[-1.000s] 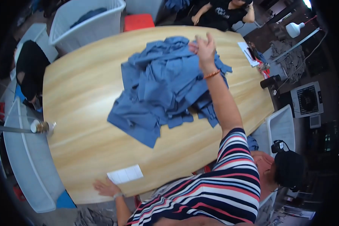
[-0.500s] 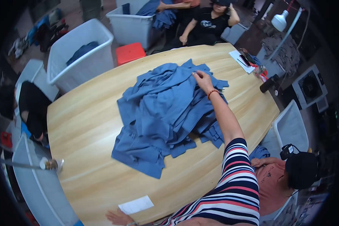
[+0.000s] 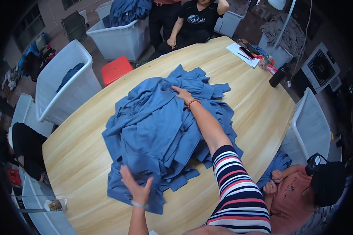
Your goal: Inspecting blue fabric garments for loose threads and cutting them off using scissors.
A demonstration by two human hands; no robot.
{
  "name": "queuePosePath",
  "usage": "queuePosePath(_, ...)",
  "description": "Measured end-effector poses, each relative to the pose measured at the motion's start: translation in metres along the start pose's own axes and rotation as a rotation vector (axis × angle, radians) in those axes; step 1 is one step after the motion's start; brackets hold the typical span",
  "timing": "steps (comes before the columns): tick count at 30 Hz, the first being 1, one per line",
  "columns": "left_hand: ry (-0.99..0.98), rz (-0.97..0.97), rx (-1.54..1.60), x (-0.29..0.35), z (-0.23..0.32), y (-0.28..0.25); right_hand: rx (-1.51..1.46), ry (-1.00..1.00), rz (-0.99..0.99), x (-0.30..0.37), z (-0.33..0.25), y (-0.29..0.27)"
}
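Head view, centre: heap of blue cloth (image 3: 164, 133) piled on the oval wooden table (image 3: 82, 156), spreading from the middle toward the near edge.
Left hand (image 3: 136, 188): fingers spread open, flat over the near edge of the heap, gripping nothing.
Right hand (image 3: 183, 95): arm in a striped sleeve (image 3: 233, 184) stretched across the pile; fingers rest on the far top of the cloth, whether they pinch it cannot be told.
Far right of table: white sheets of paper (image 3: 242, 54), rectangular, with a small red packet (image 3: 270, 67) and a dark bottle (image 3: 279, 75) nearby.
Beyond table, left: white plastic bins (image 3: 62, 88) holding blue cloth; red stool (image 3: 115, 69).
Near right: seated person in a pink shirt (image 3: 292, 199).
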State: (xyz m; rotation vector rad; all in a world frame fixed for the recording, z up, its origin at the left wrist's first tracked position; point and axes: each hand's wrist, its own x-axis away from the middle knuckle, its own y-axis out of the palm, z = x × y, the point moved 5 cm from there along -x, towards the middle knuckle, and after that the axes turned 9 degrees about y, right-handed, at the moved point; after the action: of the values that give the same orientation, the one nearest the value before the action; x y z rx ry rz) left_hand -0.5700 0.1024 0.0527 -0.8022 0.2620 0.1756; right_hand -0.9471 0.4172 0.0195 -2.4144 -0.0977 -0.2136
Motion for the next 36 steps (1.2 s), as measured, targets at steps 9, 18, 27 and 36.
queuePosePath(9, -0.017, -0.099, -0.371, 0.022, -0.020, 0.025, 0.222, 0.044, -0.072, 0.087, 0.001, 0.025)
queuePosePath(18, 0.003, -0.122, -0.499, 0.188, -0.073, -0.066, 0.143, 0.047, -0.020, 0.251, -0.054, 0.110)
queuePosePath(27, -0.108, -0.266, -0.348, 0.243, -0.089, -0.147, 0.269, -0.146, 0.364, 0.318, -0.126, 0.086)
queuePosePath(36, -0.286, -0.003, -0.372, 0.365, -0.078, -0.240, -0.052, -0.761, 0.263, 0.431, -0.326, 0.045)
